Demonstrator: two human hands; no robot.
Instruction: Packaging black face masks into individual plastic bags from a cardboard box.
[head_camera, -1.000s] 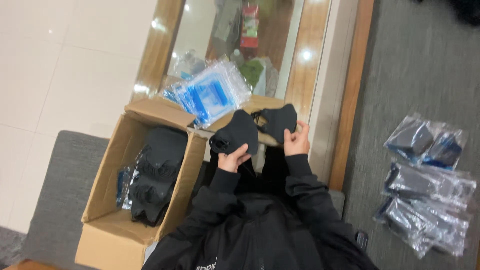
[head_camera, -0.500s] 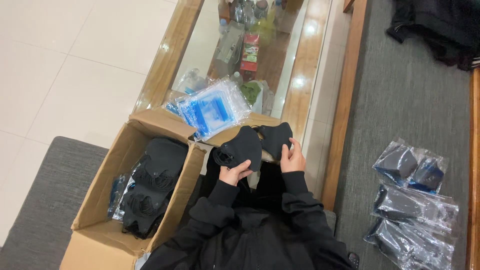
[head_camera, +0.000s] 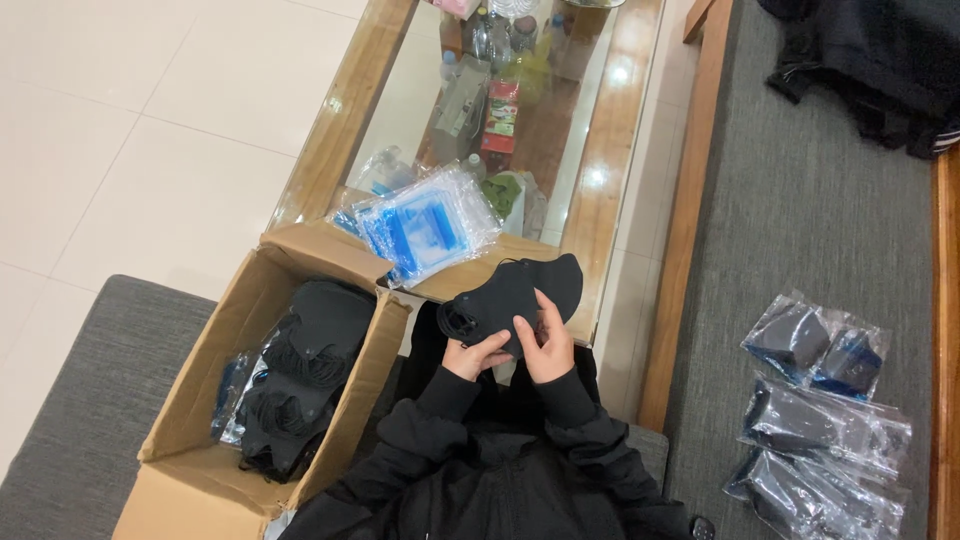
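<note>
So the person is sitting at a low glass-topped table with a wooden frame (head_camera: 610, 180), holding a stack of black fabric face masks (head_camera: 515, 297) right over the near edge of it, just in front of their chest. The left hand (head_camera: 477, 352) is gripping the stack from underneath, fingers curled around the lower left end. The right hand (head_camera: 548, 345) is closed on the lower right side, fingers lying flat across the front of the masks. Both are clamped on the same stack.

Just left of the hands, an open brown cardboard box (head_camera: 190, 400) is sitting there with more black masks piled inside. A bundle of clear zip bags with blue printing (head_camera: 425, 228) is lying on the table edge, touching the box's top flap. Bottles and other clutter are showing under the glass. Well off to the right, several clear bags already filled with dark masks (head_camera: 820, 420) are lying on the grey carpet.
</note>
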